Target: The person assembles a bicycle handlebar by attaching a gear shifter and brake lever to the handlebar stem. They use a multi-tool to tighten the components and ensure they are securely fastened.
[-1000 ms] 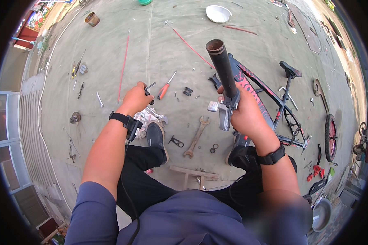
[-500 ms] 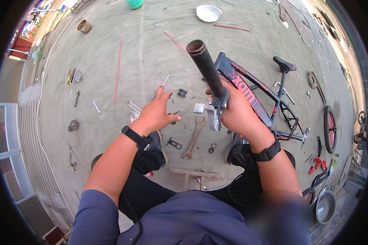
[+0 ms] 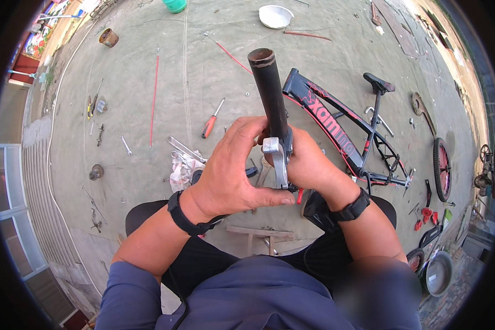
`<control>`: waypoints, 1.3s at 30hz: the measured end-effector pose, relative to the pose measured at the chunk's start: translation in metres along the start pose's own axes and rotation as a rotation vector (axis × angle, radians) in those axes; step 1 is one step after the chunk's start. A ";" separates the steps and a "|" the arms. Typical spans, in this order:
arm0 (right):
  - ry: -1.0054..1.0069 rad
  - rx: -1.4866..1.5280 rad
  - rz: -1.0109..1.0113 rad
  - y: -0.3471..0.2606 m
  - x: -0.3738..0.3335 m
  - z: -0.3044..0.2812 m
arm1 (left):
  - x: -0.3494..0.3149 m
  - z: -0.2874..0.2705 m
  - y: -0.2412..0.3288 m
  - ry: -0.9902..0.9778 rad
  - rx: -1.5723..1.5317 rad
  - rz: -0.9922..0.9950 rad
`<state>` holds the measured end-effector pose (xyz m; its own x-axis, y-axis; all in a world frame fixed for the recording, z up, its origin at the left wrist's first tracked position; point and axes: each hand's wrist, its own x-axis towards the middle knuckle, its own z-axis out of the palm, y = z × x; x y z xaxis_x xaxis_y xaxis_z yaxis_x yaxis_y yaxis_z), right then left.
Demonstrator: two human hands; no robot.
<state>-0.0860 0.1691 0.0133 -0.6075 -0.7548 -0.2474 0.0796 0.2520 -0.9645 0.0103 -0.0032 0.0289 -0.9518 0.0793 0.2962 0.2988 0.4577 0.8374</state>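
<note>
My right hand (image 3: 309,162) is closed around a black handlebar tube (image 3: 270,88), whose hollow rusty end points up and away from me. A silver brake lever (image 3: 279,164) is fixed near the tube's lower part. My left hand (image 3: 232,165) is beside the lever, fingers curved and thumb spread wide; its fingertips go behind the tube and its thumb lies by the lever's lower end. Whether it touches the lever, I cannot tell. A screwdriver (image 3: 209,126) with an orange handle lies on the ground beyond my left hand.
A bicycle frame (image 3: 327,121) lies to the right, with a wheel (image 3: 442,169) farther right. Wrenches (image 3: 184,147) and a white rag (image 3: 185,172) lie left of my left hand. A white basin (image 3: 276,17) sits at the far side. A small wooden stool (image 3: 260,232) stands between my legs.
My left hand has moved from beside the screwdriver toward the brake lever, leaving the screwdriver on the ground. The handlebar tube has become slightly more upright in my right hand.
</note>
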 end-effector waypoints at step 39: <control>-0.076 -0.441 -0.144 -0.001 -0.001 -0.009 | -0.010 -0.045 -0.007 -0.405 -0.656 -0.371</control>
<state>-0.0924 0.1747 0.0157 -0.5270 -0.8389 -0.1361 -0.3547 0.3626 -0.8618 0.0212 -0.0471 0.0412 -0.9098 0.3935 -0.1322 -0.1766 -0.0789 0.9811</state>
